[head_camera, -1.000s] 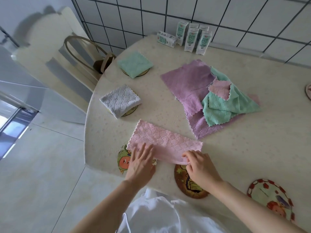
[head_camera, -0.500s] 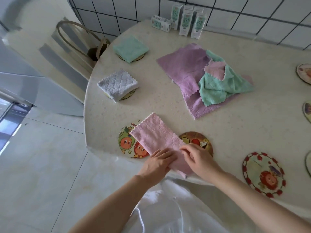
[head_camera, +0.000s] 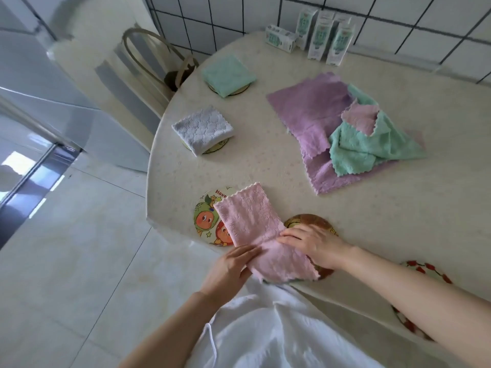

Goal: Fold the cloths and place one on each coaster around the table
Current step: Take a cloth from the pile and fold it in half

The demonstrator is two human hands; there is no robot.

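Observation:
A pink cloth (head_camera: 252, 221), folded into a strip, lies at the table's near edge between a cartoon coaster (head_camera: 206, 219) and a brown coaster (head_camera: 308, 220). Its near end hangs over the edge. My left hand (head_camera: 231, 269) holds that hanging end from the left. My right hand (head_camera: 310, 244) presses flat on the cloth's right side, over the brown coaster. A folded white cloth (head_camera: 203, 130) and a folded green cloth (head_camera: 228, 75) each sit on a coaster at the left. Unfolded purple (head_camera: 308, 107), green (head_camera: 369, 147) and pink (head_camera: 361, 119) cloths lie heaped mid-table.
Several small cartons (head_camera: 321, 35) stand by the tiled wall at the back. A red-rimmed coaster (head_camera: 425, 269) lies partly under my right forearm. A chair (head_camera: 148, 62) stands at the table's left side. The pale table (head_camera: 265, 166) curves round on the left.
The pink cloth went from a wide strip to a narrower fold lying along the table edge. Both hands slid toward me, and the near end now droops over the edge.

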